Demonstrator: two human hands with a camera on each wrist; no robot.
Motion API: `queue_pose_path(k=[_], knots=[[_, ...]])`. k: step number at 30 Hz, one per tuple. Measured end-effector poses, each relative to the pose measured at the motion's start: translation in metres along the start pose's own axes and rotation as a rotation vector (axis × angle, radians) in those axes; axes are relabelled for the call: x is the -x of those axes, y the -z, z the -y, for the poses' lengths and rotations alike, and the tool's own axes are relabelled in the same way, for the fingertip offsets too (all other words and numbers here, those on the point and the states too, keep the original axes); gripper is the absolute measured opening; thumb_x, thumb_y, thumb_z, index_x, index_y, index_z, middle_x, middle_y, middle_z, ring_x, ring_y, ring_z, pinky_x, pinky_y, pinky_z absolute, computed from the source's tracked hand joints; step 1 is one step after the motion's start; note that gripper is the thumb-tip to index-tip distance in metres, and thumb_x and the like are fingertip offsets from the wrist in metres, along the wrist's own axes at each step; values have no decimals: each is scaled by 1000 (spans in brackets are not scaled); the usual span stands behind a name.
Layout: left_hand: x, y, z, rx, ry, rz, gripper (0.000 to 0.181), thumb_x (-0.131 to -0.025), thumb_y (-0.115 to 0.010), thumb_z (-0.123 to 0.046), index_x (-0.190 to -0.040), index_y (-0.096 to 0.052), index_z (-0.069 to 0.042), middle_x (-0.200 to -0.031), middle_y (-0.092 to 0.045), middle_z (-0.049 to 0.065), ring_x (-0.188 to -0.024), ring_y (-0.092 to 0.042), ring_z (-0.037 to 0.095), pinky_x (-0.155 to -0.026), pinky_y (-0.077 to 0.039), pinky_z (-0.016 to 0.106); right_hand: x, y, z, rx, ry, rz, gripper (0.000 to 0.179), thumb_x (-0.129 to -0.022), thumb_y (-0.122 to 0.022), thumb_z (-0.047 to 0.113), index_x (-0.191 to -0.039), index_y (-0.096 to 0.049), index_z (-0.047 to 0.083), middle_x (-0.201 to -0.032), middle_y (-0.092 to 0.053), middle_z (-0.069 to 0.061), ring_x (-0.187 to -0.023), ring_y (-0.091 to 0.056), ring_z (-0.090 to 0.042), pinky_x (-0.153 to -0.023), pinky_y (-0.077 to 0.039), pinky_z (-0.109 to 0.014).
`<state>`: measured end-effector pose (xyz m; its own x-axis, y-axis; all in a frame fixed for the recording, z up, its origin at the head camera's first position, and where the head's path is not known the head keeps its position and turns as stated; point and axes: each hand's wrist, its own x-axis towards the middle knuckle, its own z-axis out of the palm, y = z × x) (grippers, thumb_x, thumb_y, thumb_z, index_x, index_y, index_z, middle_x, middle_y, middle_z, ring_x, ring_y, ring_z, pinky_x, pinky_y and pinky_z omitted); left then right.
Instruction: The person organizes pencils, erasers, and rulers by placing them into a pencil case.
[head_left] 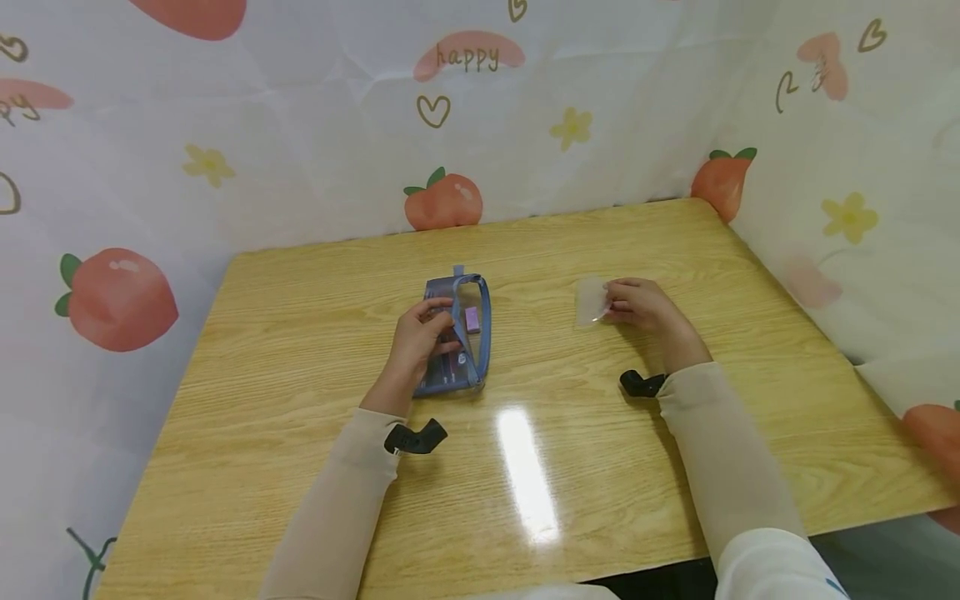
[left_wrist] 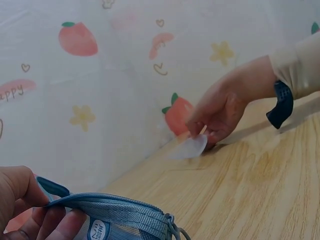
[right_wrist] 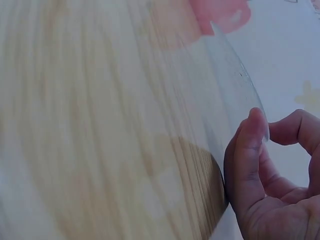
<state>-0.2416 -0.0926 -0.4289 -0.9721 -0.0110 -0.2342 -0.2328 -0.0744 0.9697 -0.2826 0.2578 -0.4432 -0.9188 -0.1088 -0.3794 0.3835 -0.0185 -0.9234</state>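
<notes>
A blue see-through zip pouch [head_left: 448,380] lies on the table with its zipped side spread apart. My left hand [head_left: 417,340] pinches one edge of that opening between thumb and fingers, as the left wrist view shows on the pouch's blue rim [left_wrist: 115,204]. Inside the opening a small purple block [head_left: 472,320] is visible; its kind is unclear. To the right, my right hand [head_left: 647,305] pinches the edge of a thin clear plastic sheet [head_left: 588,302]. In the right wrist view the sheet [right_wrist: 232,75] bends slightly, held between thumb and fingertips close to the tabletop.
The wood-grain table [head_left: 300,350] meets a white printed cloth [head_left: 315,167] at the back and sides. Black wrist mounts [head_left: 417,437] sit on both sleeves. A bright light reflection [head_left: 527,475] lies on the table between the forearms.
</notes>
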Motion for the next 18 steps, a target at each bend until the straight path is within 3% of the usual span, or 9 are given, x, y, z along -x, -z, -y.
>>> queue_pose_path(k=[10, 18], knots=[[0, -1, -1, 1, -11, 11, 33, -79, -54, -3, -110, -60, -9, -84, -52, 7, -72, -53, 16, -59, -56, 34, -4, -17, -1, -68, -5, 19, 30, -93, -46, 10, -118, -39, -5, -89, -50, -6, -72, -56, -11, -68, -52, -22], [1, -1, -1, 5, -11, 10, 33, -79, -54, -2, -110, -60, -10, -86, -53, 7, -72, -53, 16, -60, -56, 34, -7, -30, -2, -145, -19, 82, 32, -93, -43, 5, -122, -36, -3, -90, -51, -6, -75, -56, -12, -67, -52, -22]])
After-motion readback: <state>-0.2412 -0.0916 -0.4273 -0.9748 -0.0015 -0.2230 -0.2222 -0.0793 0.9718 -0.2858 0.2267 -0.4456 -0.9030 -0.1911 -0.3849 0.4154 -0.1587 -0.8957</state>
